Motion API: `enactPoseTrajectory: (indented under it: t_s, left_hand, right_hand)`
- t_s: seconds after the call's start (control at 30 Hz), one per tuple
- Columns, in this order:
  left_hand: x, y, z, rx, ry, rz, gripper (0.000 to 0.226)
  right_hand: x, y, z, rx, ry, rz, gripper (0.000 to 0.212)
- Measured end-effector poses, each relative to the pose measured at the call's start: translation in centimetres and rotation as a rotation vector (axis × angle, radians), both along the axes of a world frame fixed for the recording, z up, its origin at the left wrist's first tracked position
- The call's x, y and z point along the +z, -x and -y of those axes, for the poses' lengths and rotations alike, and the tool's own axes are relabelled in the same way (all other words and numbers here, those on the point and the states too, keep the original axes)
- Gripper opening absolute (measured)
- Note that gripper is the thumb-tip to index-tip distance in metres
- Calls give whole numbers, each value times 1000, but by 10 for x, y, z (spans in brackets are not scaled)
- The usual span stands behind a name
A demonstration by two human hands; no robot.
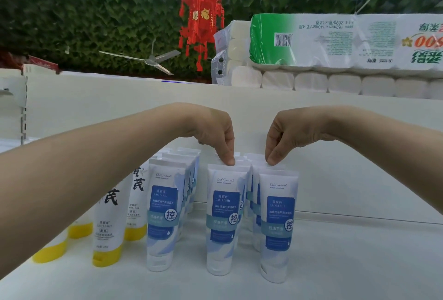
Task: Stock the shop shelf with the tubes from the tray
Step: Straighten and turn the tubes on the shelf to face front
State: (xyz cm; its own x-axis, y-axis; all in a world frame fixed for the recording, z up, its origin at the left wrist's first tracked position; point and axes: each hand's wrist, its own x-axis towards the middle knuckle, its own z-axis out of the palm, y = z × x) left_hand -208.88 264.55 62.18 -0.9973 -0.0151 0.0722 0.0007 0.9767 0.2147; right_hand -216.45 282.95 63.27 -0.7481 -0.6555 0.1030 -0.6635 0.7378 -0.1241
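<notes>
White-and-blue plastic tubes (165,213) stand cap-down in three rows on the white shelf (359,263). My left hand (215,132) pinches the middle row's front tube (225,216) by its crimped top. My right hand (287,132) fingers pinch a right-row tube (262,169) likewise.

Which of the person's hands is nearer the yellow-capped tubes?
Left. The left hand pinches the top of a middle-row tube, with one blue row between it and the yellow-capped tubes. The right hand pinches a right-row tube, farther away.
</notes>
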Motion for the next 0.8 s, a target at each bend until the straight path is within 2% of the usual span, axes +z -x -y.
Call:
enactPoseTrajectory:
  t_s: [0.4, 0.8]
  left_hand:
    - [-4, 1, -1, -21, 40, -23, 12]
    - [-7, -1, 4, -23, 29, -69, 10]
  right_hand:
    - [-7, -8, 7, -17, -27, 18, 9]
    - [-9, -5, 12, -11, -25, 0, 12]
